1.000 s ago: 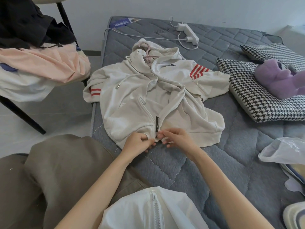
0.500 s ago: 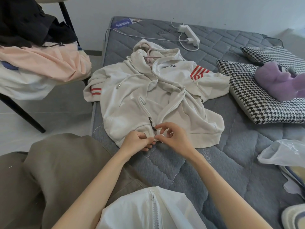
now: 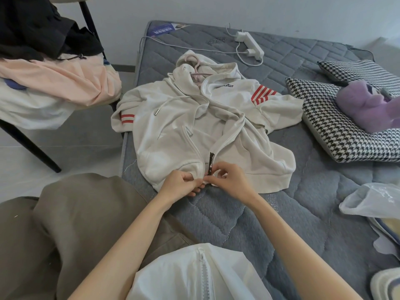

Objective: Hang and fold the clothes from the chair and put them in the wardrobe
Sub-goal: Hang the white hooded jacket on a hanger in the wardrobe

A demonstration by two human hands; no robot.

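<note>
Under and past both hands, a grey mattress [image 3: 216,213] holds a white hoodie [image 3: 173,131] lying flat with its front open, and far to the left of the left hand a chair [image 3: 32,148], cut off by the edge, is piled with more clothes [image 3: 65,83]. Far past the hands, a pink hanger [image 3: 195,68] is mostly hidden inside the hood. The left hand [image 3: 179,185] and the right hand [image 3: 231,182], fingers curled tight, both pinch the hoodie's bottom edge just below the black zip tag [image 3: 211,163], and their fingers hide the zip's end.
</note>
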